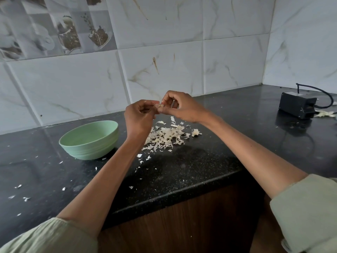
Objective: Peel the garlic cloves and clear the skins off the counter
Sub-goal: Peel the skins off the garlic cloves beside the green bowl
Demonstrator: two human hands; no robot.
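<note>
i am pinching a garlic clove (158, 106) between my left hand (139, 116) and right hand (179, 106), fingers curled, holding it above the skin pile (165, 136) so scraps are dropping onto the bench (209, 152). the green bowl (89, 140) is sitting just beside for cloves, i judge. no writing is showing anywhere.

We see both hands raised above the black counter (182, 172), meeting over a small garlic clove (158, 106). Our left hand (139, 118) and right hand (179, 106) both pinch it at the fingertips. Below them lies a heap of pale garlic skins (166, 136), with stray flakes scattered toward the counter's edge. A green bowl (89, 140) stands to the left, and a black box with a cable (298, 106) sits far right.
</note>
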